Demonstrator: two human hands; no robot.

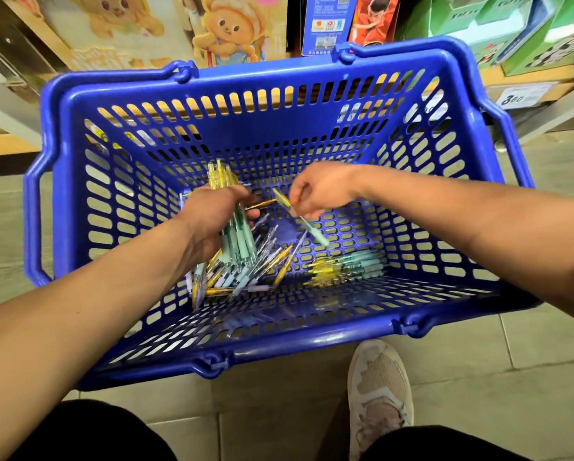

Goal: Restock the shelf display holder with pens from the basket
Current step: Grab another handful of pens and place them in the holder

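A blue plastic basket (pixel 239 104) stands on the floor in front of me. Both hands reach into it. My left hand (pixel 212 217) grips a bundle of pens (pixel 237 241) with yellow tops and mint-green grips, held roughly upright. My right hand (pixel 322 191) pinches a single pen (pixel 307 224) of the same kind, slanting down to the right. Several loose pens (pixel 242 277) lie on the basket floor under my left hand, and a second small heap of pens (pixel 348 267) lies to the right. No display holder is identifiable in view.
Behind the basket runs a low wooden shelf with cartoon-printed boxes (pixel 226 28), green boxes (pixel 525 31) and a price tag (pixel 525 94). My white shoe (pixel 378 394) rests on the tiled floor just in front of the basket. My dark-trousered knees fill the bottom edge.
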